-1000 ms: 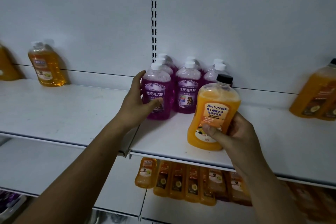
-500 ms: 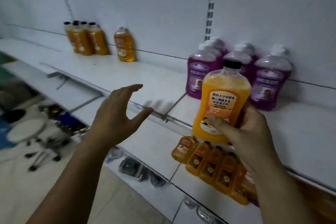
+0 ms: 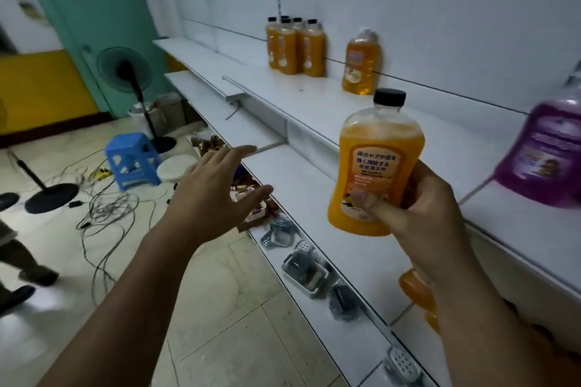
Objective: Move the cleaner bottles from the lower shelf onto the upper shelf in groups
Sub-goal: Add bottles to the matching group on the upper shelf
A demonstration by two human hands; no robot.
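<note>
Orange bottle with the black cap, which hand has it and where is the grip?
The right hand grips the orange bottle around its lower body, upright.

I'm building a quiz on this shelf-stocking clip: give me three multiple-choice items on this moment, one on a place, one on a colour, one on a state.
1. Where does the group of black-capped orange bottles stand?
A. upper shelf, far end
B. floor
C. on the blue stool

2. What colour is the cap of the held bottle?
A. white
B. black
C. blue

3. What is the left hand doing?
A. gripping a purple bottle
B. open, holding nothing
C. resting on the stool

Key: 1 A, they stand against the back wall on the upper shelf. 2 B, the cap is black. 3 B, fingers spread in the air; only the right hand grips a bottle.
</note>
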